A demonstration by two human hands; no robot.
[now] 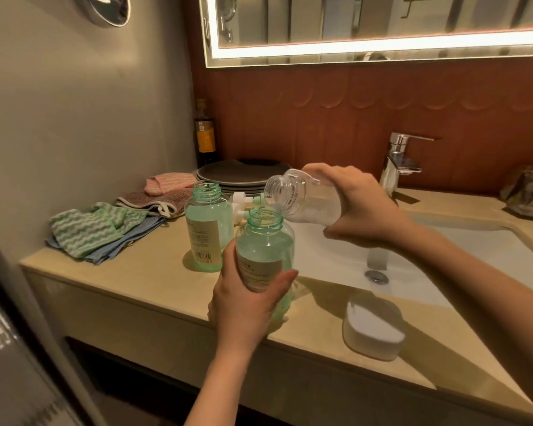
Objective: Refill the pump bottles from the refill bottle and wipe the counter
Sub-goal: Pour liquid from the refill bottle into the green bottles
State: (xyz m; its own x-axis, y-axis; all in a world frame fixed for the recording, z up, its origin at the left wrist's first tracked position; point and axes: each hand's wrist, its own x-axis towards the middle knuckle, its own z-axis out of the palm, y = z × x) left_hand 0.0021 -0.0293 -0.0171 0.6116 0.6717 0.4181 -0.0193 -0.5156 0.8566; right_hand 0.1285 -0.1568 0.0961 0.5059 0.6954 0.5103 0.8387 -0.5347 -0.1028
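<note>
The clear refill bottle (305, 198) is tipped almost flat, with its open mouth pointing left and hanging just over the open neck of the near green bottle (265, 241). We cannot tell whether anything is running out. The right hand (360, 207) holds it from the far end, with the fingers wrapped over the top and the thumb underneath. The left hand (250, 305) grips the lower half of the near green bottle, fingers and thumb curled round the label. That bottle is at the front of the counter (136, 272), just beside the sink (428, 262).

A second green bottle (208, 229), also open, stands upright behind and to the left, apart from the first. Between it and a stack of dark plates (237, 175) we see white pump tops (239, 204) lying on their sides.

Further left are the cloths: a green striped one (86, 229) on top of a blue one (130, 241), then a brown towel (154, 199) with a pink cloth (166, 182) resting on it. A dark bottle (205, 136) stands in the corner behind the plates. A chrome tap (397, 161) rises behind the sink, and a white sponge (373, 327) sits near the counter's front edge, to the right of the hands.
</note>
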